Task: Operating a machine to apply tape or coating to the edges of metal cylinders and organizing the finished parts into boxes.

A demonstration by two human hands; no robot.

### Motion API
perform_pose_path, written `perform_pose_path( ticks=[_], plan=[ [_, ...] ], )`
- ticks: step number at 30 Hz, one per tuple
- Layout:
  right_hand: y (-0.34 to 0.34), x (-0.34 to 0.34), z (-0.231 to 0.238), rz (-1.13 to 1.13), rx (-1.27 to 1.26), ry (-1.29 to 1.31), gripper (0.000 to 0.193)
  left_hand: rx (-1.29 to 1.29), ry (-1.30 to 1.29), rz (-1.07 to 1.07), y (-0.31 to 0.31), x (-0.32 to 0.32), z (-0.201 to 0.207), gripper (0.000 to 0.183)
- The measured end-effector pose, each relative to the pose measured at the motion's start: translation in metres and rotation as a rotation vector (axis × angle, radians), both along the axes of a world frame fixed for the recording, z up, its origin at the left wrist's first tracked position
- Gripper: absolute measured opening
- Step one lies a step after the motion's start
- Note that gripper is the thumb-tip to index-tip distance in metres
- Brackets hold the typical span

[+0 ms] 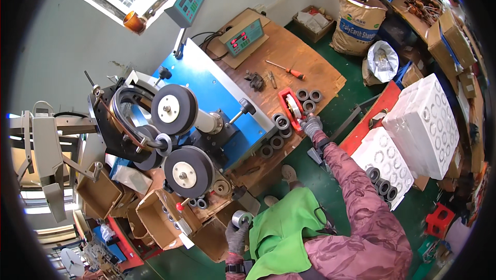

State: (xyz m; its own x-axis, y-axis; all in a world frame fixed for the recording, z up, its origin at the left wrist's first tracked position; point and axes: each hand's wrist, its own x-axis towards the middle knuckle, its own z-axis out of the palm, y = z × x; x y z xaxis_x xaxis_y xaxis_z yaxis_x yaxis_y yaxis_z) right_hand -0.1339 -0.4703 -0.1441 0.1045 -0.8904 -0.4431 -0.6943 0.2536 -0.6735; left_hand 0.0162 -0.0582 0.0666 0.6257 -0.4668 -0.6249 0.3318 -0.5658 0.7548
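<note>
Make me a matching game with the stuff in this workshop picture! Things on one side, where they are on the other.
Things:
1. Left hand
2. Right hand
3. Screwdriver
4. White foam tray

Places:
A. lying on the wooden bench top
B. at the red tray, among grey rings
C. stacked at the right of the floor
D. holding a shiny metal ring by the green apron

Pairs: 1-D, 2-B, 3-A, 4-C

Grey knit gloves cover the left hand [236, 234] and right hand [311, 124], with mottled pink sleeves and a green apron.
</note>
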Motion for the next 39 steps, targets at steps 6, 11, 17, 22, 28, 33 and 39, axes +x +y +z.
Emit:
perform_pose_path(
  ticks=[6,11,17,22,28,33,39],
  plan=[
    [0.007,-0.010,-0.013,-0.051,-0.133,-0.071,0.034,-0.056,0.110,0.115,-0.011,-0.011,0.005,0.038],
    [0.026,-0.032,-0.033,-0.052,0.059,-0.011,0.036,-0.080,0.114,0.118,-0.014,-0.015,-0.003,0.038],
    [0.014,-0.036,-0.041,-0.187,0.225,-0.090,0.059,-0.077,0.060,0.069,-0.019,-0.016,-0.006,0.036],
    [0.018,-0.028,-0.048,-0.137,0.158,-0.133,0.051,-0.079,0.080,0.124,-0.011,-0.016,-0.005,0.037],
    [0.031,-0.035,-0.047,-0.146,0.107,-0.297,0.040,-0.027,0.091,0.139,-0.009,-0.017,-0.004,0.039],
    [0.033,-0.028,-0.024,-0.257,0.587,-0.432,0.014,-0.095,0.099,0.168,-0.003,-0.019,-0.018,0.037],
    [0.074,-0.056,-0.035,0.469,0.326,-0.302,0.016,0.204,-0.159,-0.178,-0.029,-0.010,0.002,0.041]
  ],
)
